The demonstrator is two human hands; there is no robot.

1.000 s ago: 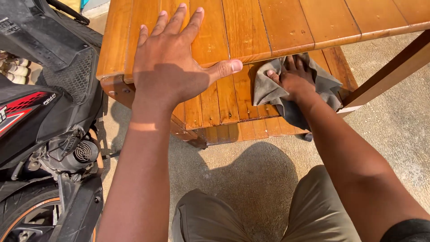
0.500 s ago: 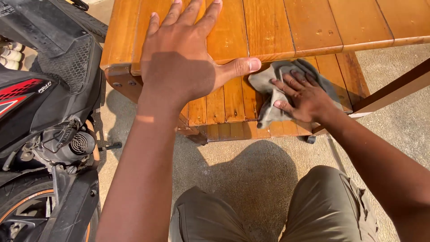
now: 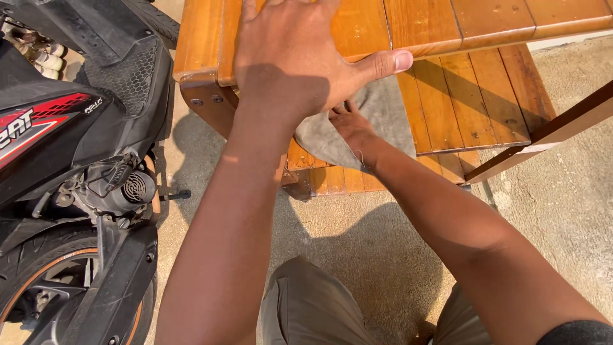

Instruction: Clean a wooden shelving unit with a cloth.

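A red and white lettered decal [image 3: 29, 124] runs along the black scooter panel at left; a small white label [image 3: 93, 106] sits just beside it.

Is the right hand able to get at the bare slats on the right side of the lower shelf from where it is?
Probably yes. The right hand rests on the grey cloth on the lower shelf, and the slats beside it lie bare; only the tabletop overhangs their far ends.

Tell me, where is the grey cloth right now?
The grey cloth lies on the lower slatted wooden shelf, under the tabletop's edge, pressed by the right hand, just beneath the left hand.
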